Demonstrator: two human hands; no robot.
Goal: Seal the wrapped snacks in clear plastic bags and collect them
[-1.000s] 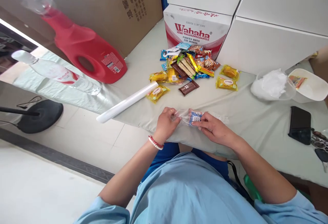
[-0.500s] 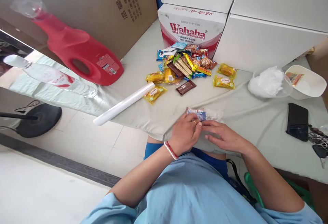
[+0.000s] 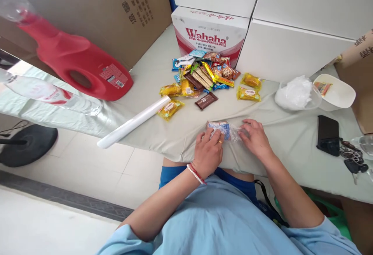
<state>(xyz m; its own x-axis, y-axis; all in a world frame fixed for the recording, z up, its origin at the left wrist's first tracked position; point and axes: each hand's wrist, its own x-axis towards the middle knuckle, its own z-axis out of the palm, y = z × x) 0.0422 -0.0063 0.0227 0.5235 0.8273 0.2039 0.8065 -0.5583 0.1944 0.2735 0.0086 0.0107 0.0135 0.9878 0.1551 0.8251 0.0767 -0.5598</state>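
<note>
A small blue-and-white snack packet inside a clear plastic bag (image 3: 223, 129) lies on the grey cloth near the table's front edge. My left hand (image 3: 207, 152) presses its fingertips on the packet's near left side. My right hand (image 3: 255, 138) holds the crumpled clear bag end just right of the packet. A pile of wrapped snacks (image 3: 204, 77) lies farther back, with yellow packets (image 3: 248, 93) and a brown bar (image 3: 206, 100) loose around it.
A white roll (image 3: 134, 121) overhangs the table's left edge. A red jug (image 3: 72, 58) and a clear bottle (image 3: 49, 95) lie at the left. A Wahaha box (image 3: 208, 33) and white boxes stand behind. Clear bags (image 3: 294, 91), a white bowl (image 3: 340, 95) and a black phone (image 3: 328, 134) sit at the right.
My left hand has crossed from the bag's left end to the packet. My right hand slid right along the bag. The bagged packet now lies flat on the cloth.
</note>
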